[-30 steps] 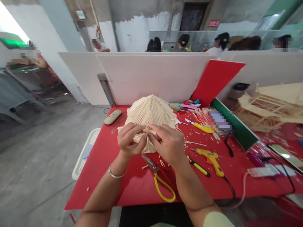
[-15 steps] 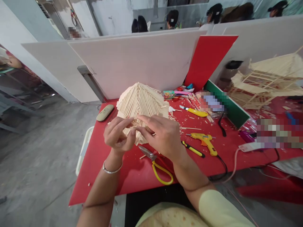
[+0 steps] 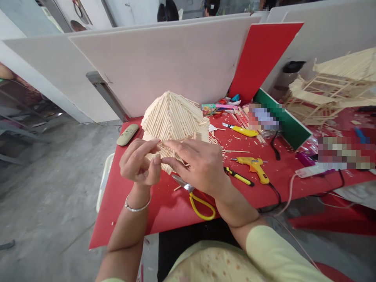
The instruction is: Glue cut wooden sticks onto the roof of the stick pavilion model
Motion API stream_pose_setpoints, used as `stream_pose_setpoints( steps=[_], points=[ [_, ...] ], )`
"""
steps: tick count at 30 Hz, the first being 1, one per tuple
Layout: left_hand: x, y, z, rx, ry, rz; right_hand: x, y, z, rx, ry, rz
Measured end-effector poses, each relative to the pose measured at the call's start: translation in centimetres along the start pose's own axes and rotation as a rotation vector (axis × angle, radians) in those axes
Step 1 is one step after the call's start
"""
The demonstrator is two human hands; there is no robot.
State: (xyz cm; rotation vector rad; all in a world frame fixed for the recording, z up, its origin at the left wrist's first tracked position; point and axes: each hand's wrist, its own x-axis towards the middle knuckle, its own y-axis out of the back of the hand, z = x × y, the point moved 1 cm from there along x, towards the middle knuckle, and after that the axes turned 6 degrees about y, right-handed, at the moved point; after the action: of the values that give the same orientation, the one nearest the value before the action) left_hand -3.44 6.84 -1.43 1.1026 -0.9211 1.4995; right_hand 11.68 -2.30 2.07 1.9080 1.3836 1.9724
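A model made of pale wooden sticks (image 3: 173, 113), with a peaked roof of slanting rows, stands on the red table. In front of its lower part, my left hand (image 3: 139, 160) has its fingers curled, index and thumb bent toward the other hand. My right hand (image 3: 198, 162) comes in from the right, its index finger and thumb reaching to the same spot. The fingertips of both hands nearly meet there; whatever is between them is too small to make out. Just below my right hand lie open scissors with yellow handles (image 3: 202, 205).
Right of my hands lie a yellow glue gun (image 3: 252, 166), a black-and-yellow cutter (image 3: 239, 176) and a yellow utility knife (image 3: 242, 130) among stick scraps. A beige remote (image 3: 127, 134) is at the left edge. White boards (image 3: 164, 66) stand behind; another stick model (image 3: 329, 94) is far right.
The camera view has shifted, so the table and boards sit slightly higher in the picture. Both hands keep close together at the model's front, with the fingertips only slightly moved.
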Motion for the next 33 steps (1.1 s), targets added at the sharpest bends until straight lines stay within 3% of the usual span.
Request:
stream_pose_setpoints(
  steps=[10,33],
  points=[
    [0.04,0.40,-0.39,0.024,-0.027,0.004,0.14,-0.05,-0.38,0.000,0.030,-0.010],
    [-0.04,0.16,-0.04,0.064,0.090,0.051,0.49,0.36,0.22,-0.004,-0.004,0.053]
  ],
)
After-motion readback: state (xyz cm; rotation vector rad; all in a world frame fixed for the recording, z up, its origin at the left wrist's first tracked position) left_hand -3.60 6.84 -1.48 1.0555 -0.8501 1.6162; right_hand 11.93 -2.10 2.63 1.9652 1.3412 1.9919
